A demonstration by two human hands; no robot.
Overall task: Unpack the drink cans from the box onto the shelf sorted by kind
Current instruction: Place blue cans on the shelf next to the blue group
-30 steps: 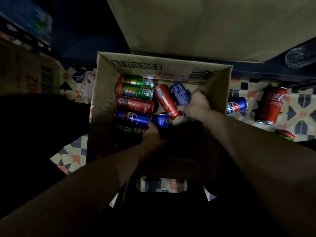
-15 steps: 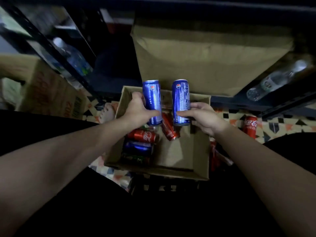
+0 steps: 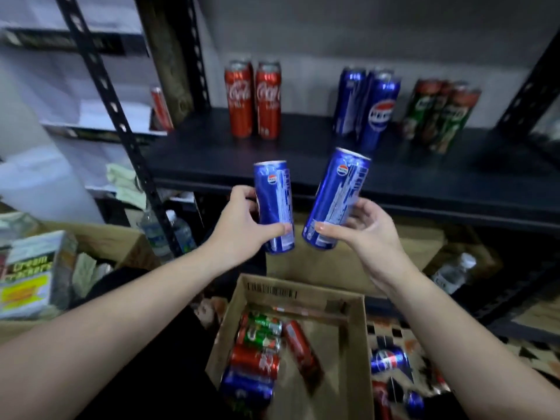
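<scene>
My left hand (image 3: 239,230) grips a blue Pepsi can (image 3: 274,204), held upright just in front of the dark shelf (image 3: 303,159). My right hand (image 3: 366,234) grips a second blue Pepsi can (image 3: 336,198), tilted to the right. On the shelf stand two red Coca-Cola cans (image 3: 253,100), a group of blue Pepsi cans (image 3: 368,107) and a group of green cans (image 3: 441,115). Below my hands the open cardboard box (image 3: 354,344) holds several cans lying down: green, red and blue.
Loose cans (image 3: 389,360) lie on the patterned floor to the right of the box. A black shelf upright (image 3: 112,107) rises at the left. A cream-cracker carton (image 3: 33,274) and water bottles (image 3: 169,234) sit at the left; another bottle (image 3: 451,275) lies under the shelf.
Both hands lifted a Pepsi can each out of the box and raised them to shelf height. The view tilted up, so the shelf and its sorted cans came into sight.
</scene>
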